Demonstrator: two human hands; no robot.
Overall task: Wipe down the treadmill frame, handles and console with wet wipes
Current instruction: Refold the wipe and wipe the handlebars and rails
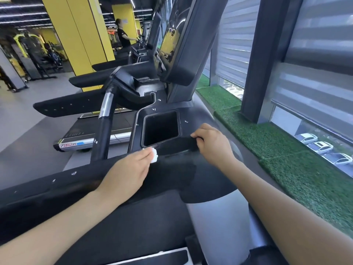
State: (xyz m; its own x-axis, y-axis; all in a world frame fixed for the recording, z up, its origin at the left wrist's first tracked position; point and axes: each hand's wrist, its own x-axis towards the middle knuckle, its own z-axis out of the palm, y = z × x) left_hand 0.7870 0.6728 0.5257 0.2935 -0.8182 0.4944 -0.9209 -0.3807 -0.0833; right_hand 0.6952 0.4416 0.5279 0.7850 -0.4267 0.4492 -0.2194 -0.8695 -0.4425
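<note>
Two hands [211,143] flank cup holder [161,128], wipe [154,154].

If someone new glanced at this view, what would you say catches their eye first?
Probably the two bare hands low in the middle: the left hand holds a small white wet wipe against the black treadmill console, while the right hand grips the edge of a shallow tray. Just above them gapes a deep square cup holder. To the right, a bright green turf strip runs along the window sill.
</note>
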